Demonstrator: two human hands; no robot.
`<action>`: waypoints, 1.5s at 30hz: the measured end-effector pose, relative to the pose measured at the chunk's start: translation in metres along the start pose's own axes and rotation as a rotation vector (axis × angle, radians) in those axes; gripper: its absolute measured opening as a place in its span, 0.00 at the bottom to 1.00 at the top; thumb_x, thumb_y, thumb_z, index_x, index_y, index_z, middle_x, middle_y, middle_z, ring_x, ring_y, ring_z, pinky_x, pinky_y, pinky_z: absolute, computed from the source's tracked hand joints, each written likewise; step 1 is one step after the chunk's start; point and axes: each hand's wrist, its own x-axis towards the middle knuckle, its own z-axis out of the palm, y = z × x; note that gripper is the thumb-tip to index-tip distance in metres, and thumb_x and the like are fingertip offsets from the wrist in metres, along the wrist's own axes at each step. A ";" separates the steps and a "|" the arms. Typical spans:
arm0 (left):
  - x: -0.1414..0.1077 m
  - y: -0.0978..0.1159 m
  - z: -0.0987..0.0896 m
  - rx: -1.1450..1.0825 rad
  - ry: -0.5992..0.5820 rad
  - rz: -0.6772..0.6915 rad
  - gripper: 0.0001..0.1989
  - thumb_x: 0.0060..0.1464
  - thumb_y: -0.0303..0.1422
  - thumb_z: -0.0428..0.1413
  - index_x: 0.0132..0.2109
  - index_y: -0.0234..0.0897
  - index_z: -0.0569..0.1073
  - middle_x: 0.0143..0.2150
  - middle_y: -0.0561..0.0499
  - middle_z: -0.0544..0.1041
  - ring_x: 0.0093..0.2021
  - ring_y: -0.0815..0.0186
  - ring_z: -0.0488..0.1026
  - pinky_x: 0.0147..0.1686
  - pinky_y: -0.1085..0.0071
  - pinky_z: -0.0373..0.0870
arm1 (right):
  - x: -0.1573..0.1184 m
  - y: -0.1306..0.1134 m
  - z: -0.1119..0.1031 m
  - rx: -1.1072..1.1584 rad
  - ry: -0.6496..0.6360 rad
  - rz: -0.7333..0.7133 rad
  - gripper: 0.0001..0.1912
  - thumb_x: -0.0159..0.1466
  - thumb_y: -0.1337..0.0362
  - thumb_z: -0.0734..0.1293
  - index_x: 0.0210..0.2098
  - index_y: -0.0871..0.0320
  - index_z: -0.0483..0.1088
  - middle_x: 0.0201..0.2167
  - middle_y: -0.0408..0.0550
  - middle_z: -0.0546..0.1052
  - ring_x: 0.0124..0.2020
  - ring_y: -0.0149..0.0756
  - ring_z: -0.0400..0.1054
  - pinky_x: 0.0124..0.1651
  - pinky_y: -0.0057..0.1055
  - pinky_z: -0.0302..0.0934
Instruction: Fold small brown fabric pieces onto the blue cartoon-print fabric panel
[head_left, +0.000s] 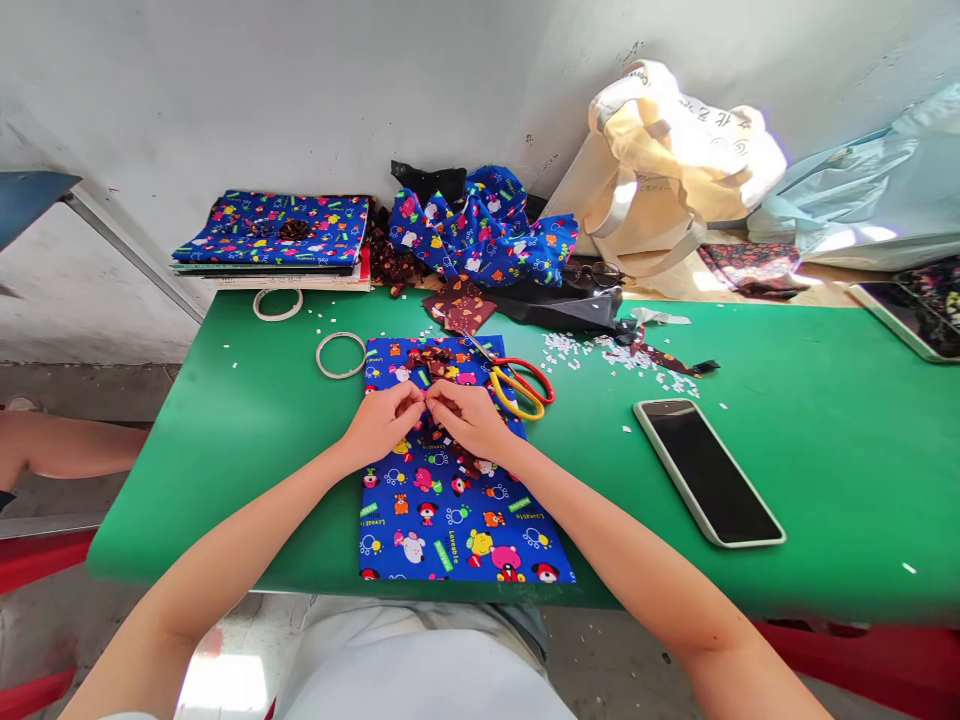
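Note:
A blue cartoon-print cloth lies flat on the green table, its front edge near the table's edge. Over its upper part, my left hand and my right hand meet with fingertips pinched together. What they pinch is too small and hidden to make out. Gathered brown patterned fabric sits just beyond my fingertips. To the right of my right hand, scissors with red and yellow handles rest partly on the cloth, blades pointing away to the left.
Two tape rings lie left of the cloth. A phone is at the right. Behind are white scraps, crumpled blue fabric, a folded cloth stack and a canvas bag. Another person's leg shows at far left.

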 end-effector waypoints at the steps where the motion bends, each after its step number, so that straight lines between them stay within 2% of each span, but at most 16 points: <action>1: 0.000 0.000 0.000 0.002 0.000 0.001 0.08 0.57 0.34 0.48 0.32 0.36 0.66 0.23 0.57 0.71 0.21 0.73 0.62 0.25 0.76 0.57 | 0.000 0.000 0.000 0.006 -0.003 0.008 0.08 0.61 0.68 0.58 0.26 0.57 0.63 0.17 0.38 0.63 0.17 0.26 0.52 0.23 0.25 0.47; 17: 0.000 -0.002 0.000 -0.017 0.008 0.018 0.07 0.57 0.34 0.47 0.34 0.36 0.66 0.23 0.58 0.70 0.22 0.73 0.62 0.26 0.77 0.57 | 0.001 -0.002 -0.002 0.036 -0.024 0.070 0.08 0.62 0.65 0.58 0.27 0.57 0.62 0.16 0.37 0.62 0.18 0.26 0.52 0.24 0.26 0.47; 32: 0.000 0.000 0.000 0.010 -0.036 0.002 0.09 0.57 0.35 0.47 0.32 0.36 0.66 0.23 0.57 0.71 0.21 0.73 0.62 0.25 0.76 0.56 | 0.001 -0.001 -0.001 0.012 -0.045 0.010 0.11 0.63 0.66 0.57 0.24 0.57 0.60 0.17 0.38 0.63 0.19 0.26 0.54 0.26 0.25 0.47; 45: 0.000 0.001 0.000 0.028 -0.011 -0.005 0.10 0.57 0.34 0.47 0.31 0.36 0.68 0.24 0.56 0.73 0.21 0.73 0.63 0.25 0.76 0.57 | 0.000 0.002 0.003 -0.113 -0.033 -0.065 0.09 0.62 0.68 0.56 0.25 0.56 0.57 0.20 0.41 0.65 0.21 0.28 0.57 0.27 0.26 0.48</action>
